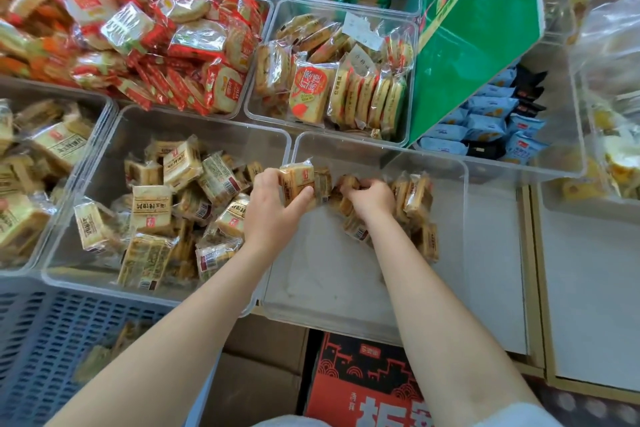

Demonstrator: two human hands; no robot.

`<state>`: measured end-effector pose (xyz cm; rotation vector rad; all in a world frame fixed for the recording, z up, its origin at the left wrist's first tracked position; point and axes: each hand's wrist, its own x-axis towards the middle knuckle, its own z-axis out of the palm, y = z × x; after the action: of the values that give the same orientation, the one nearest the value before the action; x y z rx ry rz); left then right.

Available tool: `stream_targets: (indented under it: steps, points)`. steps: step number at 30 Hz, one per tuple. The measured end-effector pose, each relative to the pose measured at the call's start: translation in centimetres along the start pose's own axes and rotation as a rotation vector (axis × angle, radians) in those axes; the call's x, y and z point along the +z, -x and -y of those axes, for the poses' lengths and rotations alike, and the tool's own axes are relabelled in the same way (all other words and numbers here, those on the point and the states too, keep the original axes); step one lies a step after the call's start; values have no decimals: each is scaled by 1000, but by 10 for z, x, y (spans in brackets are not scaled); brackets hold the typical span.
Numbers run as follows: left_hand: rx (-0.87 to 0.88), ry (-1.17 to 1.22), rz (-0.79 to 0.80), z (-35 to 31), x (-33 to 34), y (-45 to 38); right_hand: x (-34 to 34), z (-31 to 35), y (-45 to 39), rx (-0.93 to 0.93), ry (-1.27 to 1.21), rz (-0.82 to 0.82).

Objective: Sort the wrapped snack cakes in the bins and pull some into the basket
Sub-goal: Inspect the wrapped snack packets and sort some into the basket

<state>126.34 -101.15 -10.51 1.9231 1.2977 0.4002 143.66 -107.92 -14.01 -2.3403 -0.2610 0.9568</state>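
Two hands are working in one clear bin [460,218]; the left hand [273,208] is gripping one wrapped snack cake [297,182] upright over the bin's left wall, thumb across its front; the right hand [370,199] is curling its fingers round another cake [346,184] in a short row of roughly ten along the bin's far side; the near half of that bin is lying bare, giving open room. The neighbouring bin [86,184] to the left is holding well over a dozen loose cakes [183,163]; the blue basket [45,333] is sitting at lower left, a few cakes showing dimly through its mesh; a green box [485,45] is leaning over the far right corner.
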Motion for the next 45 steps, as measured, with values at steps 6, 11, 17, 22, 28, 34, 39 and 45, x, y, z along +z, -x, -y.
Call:
stream_targets:
  steps: [6,11,17,22,28,34,39,45]
  points:
    - [-1,-34,48,-8,-6,2,-16,-3,37,-55,-292,73]
    - [-17,117,35,-25,-29,25,-44,-20,92,-118,-483,134]
    - [-147,461,163,-27,-60,95,-67,-37,163,-147,-631,304]
    - [-285,764,329,-18,-86,155,-54,-44,219,-216,-554,401]
    - [-387,780,213,-2,-103,213,-30,-56,280,-227,-497,459]
    - [-403,844,162,19,-116,257,-20,-77,312,-216,-386,495]
    - [-441,767,123,24,-120,283,-9,-82,341,-226,-288,493]
    - [-368,665,-39,29,-121,313,-1,-91,365,-351,-232,492]
